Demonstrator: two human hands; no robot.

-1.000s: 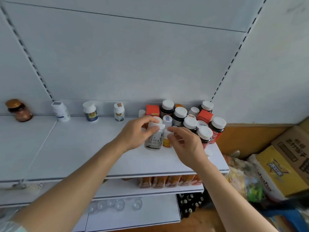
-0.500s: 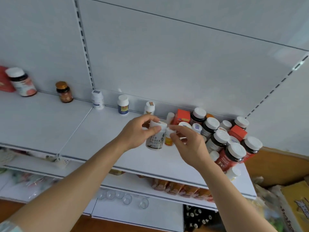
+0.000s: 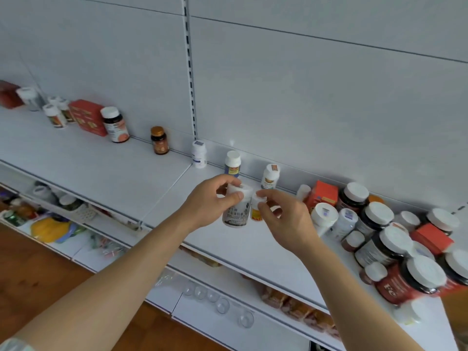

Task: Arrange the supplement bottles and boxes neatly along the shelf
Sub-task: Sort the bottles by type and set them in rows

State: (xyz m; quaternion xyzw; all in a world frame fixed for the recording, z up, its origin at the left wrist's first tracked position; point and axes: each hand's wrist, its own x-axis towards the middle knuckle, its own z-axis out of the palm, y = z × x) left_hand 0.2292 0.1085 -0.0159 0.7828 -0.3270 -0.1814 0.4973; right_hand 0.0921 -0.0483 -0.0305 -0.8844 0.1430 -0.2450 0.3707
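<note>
My left hand (image 3: 210, 201) grips the cap of a white bottle with a grey label (image 3: 236, 211), held just above the white shelf (image 3: 106, 171). Beside it my right hand (image 3: 286, 216) pinches the cap of a small yellow-labelled bottle (image 3: 256, 210), touching the first bottle. Spaced along the back wall stand an amber bottle (image 3: 159, 140), a white bottle (image 3: 199, 154), a blue-labelled bottle (image 3: 232, 163) and an orange-labelled bottle (image 3: 270, 176). A dense cluster of white-capped dark bottles (image 3: 395, 247) and orange boxes (image 3: 323, 196) fills the right end.
At the far left stand a red box (image 3: 88, 117), a dark bottle (image 3: 115, 124) and small white bottles (image 3: 54, 115). Lower shelves hold packets and clear cups (image 3: 222, 305). A slotted upright (image 3: 191, 72) splits the back panel. Wooden floor lies below left.
The view has swung left, revealing more of the shelf's left end. Both hands have lifted slightly with their bottles, still held side by side.
</note>
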